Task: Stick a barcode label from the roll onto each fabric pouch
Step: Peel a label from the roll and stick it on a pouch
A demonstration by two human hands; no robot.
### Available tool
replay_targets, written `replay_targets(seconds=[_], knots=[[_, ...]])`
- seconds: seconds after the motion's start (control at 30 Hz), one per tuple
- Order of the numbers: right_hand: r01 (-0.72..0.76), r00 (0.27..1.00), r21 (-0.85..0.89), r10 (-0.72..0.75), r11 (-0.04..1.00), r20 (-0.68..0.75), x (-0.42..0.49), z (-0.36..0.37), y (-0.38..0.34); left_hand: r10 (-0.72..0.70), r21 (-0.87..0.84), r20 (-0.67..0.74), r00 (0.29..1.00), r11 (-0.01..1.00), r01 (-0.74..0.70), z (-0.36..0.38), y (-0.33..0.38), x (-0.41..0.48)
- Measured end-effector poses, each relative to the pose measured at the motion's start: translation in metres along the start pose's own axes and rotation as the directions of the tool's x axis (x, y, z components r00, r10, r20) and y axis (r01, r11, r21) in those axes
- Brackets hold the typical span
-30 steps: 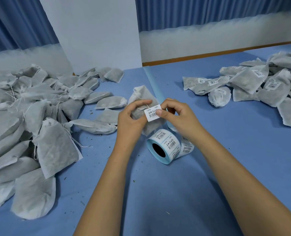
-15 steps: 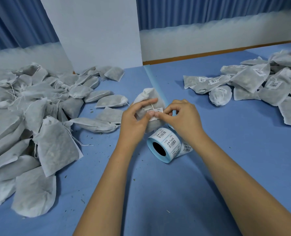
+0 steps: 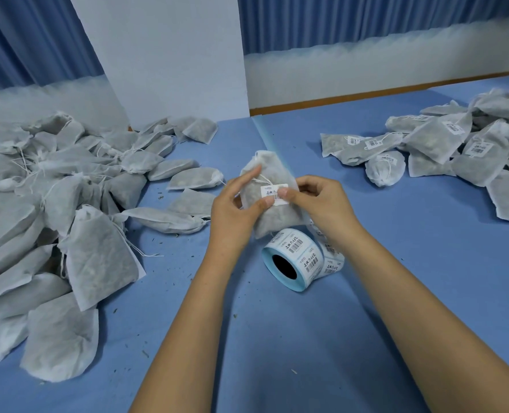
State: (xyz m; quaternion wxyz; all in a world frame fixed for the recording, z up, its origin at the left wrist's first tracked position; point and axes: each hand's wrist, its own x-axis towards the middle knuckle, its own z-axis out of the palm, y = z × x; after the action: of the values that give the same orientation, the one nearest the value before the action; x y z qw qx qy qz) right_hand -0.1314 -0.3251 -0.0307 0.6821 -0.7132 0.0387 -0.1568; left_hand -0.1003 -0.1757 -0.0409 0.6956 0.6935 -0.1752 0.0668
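- The label roll (image 3: 295, 257) lies on its side on the blue table (image 3: 277, 353), just below the hands, with its loose tail trailing to the right.
- The fabric pouch (image 3: 272, 222) is held upright above the roll. It is gripped by the left hand (image 3: 235, 210), whose thumb is pressed on the barcode label (image 3: 272, 192). The label's right end is pinched against the cloth by the right hand (image 3: 318, 201), fingers curled.
- The pouch looks soft, lumpy and thinly woven, and its drawstring (image 3: 262, 180) runs to the label's edge. If the string or a crease were trapped underneath, a lifted corner would be likely.
- An unlabelled heap (image 3: 53, 204) is seen at left, and a labelled heap (image 3: 455, 150) farther right.
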Motion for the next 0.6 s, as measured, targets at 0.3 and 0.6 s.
replay_targets(seconds=[0.3, 0.6], knots=[[-0.112, 0.993, 0.087, 0.107, 0.990, 0.058, 0.0010, -0.0018, 0.0026, -0.041, -0.064, -0.191, 0.981, 0.998, 0.029, 0.0040, -0.0045, 0.0005], [-0.219, 0.973, 0.129, 0.207, 0.967, 0.098, 0.0029, -0.0058, 0.0050, -0.104, -0.009, -0.197, 0.975, 0.995, 0.104, 0.0083, -0.0102, 0.0018]])
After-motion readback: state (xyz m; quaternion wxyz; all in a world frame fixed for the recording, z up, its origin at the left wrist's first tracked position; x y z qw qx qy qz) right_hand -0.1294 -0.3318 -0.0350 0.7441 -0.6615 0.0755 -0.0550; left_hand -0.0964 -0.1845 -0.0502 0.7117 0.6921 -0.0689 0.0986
